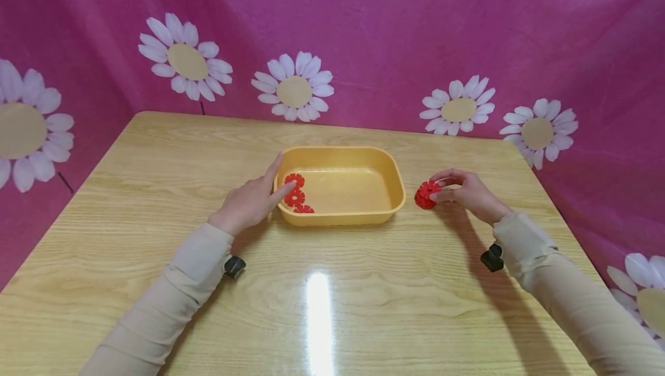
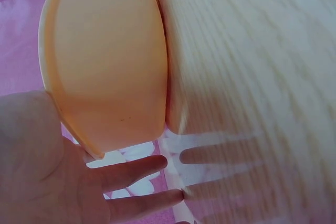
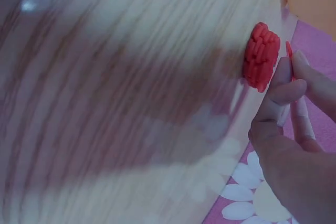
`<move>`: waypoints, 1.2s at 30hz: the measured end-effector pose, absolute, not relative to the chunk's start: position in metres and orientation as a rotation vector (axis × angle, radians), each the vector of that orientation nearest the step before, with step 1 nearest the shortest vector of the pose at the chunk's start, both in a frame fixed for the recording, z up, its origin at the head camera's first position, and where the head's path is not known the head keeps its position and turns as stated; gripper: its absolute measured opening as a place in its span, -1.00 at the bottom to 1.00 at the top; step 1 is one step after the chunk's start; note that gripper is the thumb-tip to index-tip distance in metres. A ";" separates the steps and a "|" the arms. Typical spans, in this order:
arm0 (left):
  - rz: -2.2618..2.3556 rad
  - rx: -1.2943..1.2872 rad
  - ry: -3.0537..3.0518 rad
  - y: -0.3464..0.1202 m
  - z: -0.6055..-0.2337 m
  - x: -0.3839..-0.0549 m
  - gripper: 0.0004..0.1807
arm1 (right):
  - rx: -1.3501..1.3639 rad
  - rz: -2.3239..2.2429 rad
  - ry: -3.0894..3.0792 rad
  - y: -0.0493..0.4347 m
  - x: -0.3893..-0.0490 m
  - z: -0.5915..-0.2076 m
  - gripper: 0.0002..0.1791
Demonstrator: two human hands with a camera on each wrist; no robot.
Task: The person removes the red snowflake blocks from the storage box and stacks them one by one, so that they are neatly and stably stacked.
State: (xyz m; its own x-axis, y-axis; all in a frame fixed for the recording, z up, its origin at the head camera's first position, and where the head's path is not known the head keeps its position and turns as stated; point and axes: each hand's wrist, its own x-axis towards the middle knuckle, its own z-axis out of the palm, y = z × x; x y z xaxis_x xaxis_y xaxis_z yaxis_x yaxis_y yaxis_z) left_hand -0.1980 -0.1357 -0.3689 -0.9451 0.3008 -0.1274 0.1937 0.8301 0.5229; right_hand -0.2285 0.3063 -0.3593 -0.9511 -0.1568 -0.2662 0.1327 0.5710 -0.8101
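Note:
A yellow rectangular tub (image 1: 343,221) sits on the table, with several red flower-shaped notched discs (image 1: 295,197) lying along its left end inside. At that left end, my left hand (image 1: 248,201) touches the rim, its thumb reaching over the inside. In the left wrist view, straight fingers (image 2: 131,174) extend past the tub's outer wall (image 2: 113,66). To the tub's right, my right hand (image 1: 467,192) pinches one thin red disc (image 3: 289,51) between thumb and fingertips. Close beside that disc stands a stack of red discs (image 3: 261,57) on the table.
The wood-grain table (image 1: 234,318) has a bright light reflection near its front. A pink cloth (image 1: 363,29) printed with large white daisies hangs behind and along both sides. Dark wrist mounts (image 1: 235,267) show below both sleeves.

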 end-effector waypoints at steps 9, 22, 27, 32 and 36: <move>0.767 0.378 2.808 -0.135 -0.371 -0.200 -0.09 | -0.002 -1.314 2.480 0.308 -0.229 -0.366 -0.44; 0.773 0.378 2.800 -0.136 -0.370 -0.200 -0.09 | 0.043 -1.311 2.588 0.306 -0.228 -0.359 -0.40; 0.771 0.372 2.798 -0.137 -0.371 -0.200 -0.09 | -0.044 -1.365 2.602 0.286 -0.231 -0.349 -0.48; 0.778 0.359 2.790 -0.137 -0.371 -0.200 -0.09 | -0.132 -1.458 2.553 0.258 -0.237 -0.339 -0.50; 0.778 0.364 2.793 -0.137 -0.370 -0.200 -0.09 | -0.215 -1.518 2.486 0.232 -0.240 -0.333 -0.52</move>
